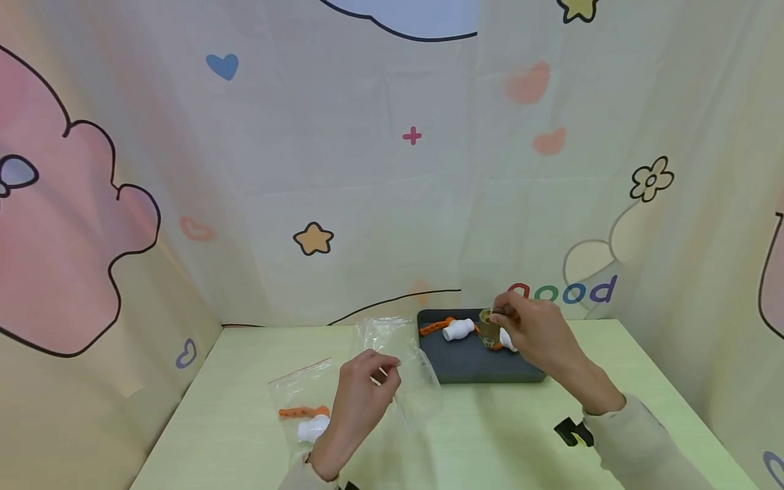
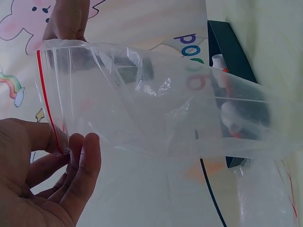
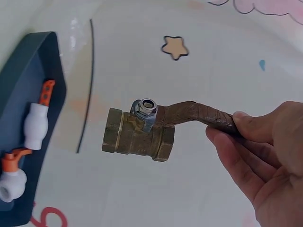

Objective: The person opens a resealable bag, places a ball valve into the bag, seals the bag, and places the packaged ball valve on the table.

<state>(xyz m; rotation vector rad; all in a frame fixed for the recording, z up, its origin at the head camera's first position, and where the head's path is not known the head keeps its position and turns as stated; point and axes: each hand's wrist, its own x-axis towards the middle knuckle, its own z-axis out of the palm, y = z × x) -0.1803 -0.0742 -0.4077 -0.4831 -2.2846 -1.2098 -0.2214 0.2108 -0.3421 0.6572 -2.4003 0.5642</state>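
Note:
My right hand [image 1: 535,333] pinches the end of a brown-wrapped lever on a brass ball valve [image 3: 137,135]. The valve's body hangs out beyond the fingertips, above the dark tray [image 1: 478,367]. A clear zip bag [image 2: 156,99] with a red strip along its mouth is pinched at that end by my left hand [image 2: 52,175]. Seen from the head, the left hand [image 1: 364,391] stays left of the tray, and the bag spreads beside it. In the left wrist view, part of the right hand [image 2: 68,19] shows past the bag's edge.
White plastic valves [image 1: 458,329] with orange handles lie in the tray. On the table's left, another clear zip bag [image 1: 300,381] has a white valve [image 1: 314,429] with an orange handle [image 1: 303,412] at it. A printed curtain [image 1: 380,204] hangs behind the table.

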